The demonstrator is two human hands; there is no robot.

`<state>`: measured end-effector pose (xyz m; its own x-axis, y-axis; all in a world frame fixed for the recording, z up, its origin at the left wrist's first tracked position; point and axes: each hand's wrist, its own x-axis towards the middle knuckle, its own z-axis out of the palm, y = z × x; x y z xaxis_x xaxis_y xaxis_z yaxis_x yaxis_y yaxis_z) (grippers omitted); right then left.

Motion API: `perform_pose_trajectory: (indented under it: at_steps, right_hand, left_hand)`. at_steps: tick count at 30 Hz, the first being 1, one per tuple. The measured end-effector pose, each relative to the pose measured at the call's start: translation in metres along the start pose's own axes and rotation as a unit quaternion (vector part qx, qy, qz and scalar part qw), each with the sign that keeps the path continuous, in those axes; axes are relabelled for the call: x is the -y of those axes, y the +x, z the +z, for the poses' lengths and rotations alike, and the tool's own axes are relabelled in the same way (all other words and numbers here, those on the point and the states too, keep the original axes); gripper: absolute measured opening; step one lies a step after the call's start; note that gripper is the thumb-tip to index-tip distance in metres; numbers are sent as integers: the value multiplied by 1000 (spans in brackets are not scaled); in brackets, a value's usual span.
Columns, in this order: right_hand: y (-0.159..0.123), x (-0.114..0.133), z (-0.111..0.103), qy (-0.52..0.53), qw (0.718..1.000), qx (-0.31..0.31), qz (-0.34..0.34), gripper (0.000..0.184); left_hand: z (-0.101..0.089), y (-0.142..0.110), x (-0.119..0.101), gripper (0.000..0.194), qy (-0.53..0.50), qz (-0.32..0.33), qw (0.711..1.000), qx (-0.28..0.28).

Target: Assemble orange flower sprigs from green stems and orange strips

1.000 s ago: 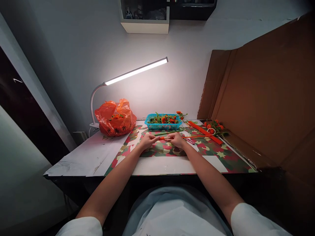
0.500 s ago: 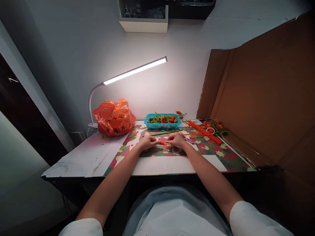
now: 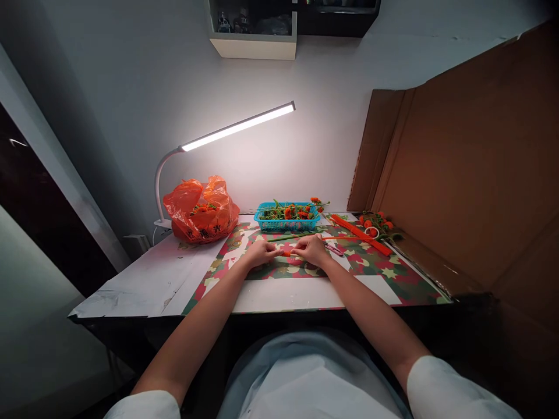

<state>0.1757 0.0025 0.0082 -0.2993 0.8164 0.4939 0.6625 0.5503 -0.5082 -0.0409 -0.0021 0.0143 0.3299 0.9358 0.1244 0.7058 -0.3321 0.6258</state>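
Between my two hands, low over the patterned table cover, is a short orange piece (image 3: 286, 254) that looks like a wound pipe cleaner. My left hand (image 3: 261, 254) pinches its left end with thumb and fingers together. At the other end, the fingertips of my right hand (image 3: 311, 250) are closed on it too. Just behind the hands lies a green stem (image 3: 288, 237). Pink-handled scissors (image 3: 334, 249) rest to the right of my right hand, partly hidden by it. A thin orange pipe cleaner (image 3: 343, 238) runs from there toward an orange bundle (image 3: 362, 235) of them.
A blue basket (image 3: 287, 226) of orange flowers with green stems stands behind my hands. Left of it sits an orange plastic bag (image 3: 201, 218) beneath a lit lamp (image 3: 238, 127). More flowers (image 3: 379, 223) and a white ring lie right, beside a tall cardboard sheet (image 3: 471, 169).
The view has shifted very slightly. Both hands keep their pinch on the orange piece, with hardly any visible movement.
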Motion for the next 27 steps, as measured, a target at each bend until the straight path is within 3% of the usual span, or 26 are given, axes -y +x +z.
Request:
perform_pose_trajectory:
  at_steps: [8,18,23,27]
  right_hand:
    - [0,-1,-2,-35,999,1,-32,17]
    - [1,4,2,-93,993,-16,-74,22]
    - [0,4,6,-51,995,-31,-77,27]
    - [2,6,10,21,995,-82,-52,30]
  left_hand:
    - [2,0,-4,59,30,12,999,-20]
    - [7,3,-16,59,122,-95,980,-123]
    - [8,4,-10,60,89,-99,978,-158]
    - [9,7,-4,63,-24,-94,981,-168]
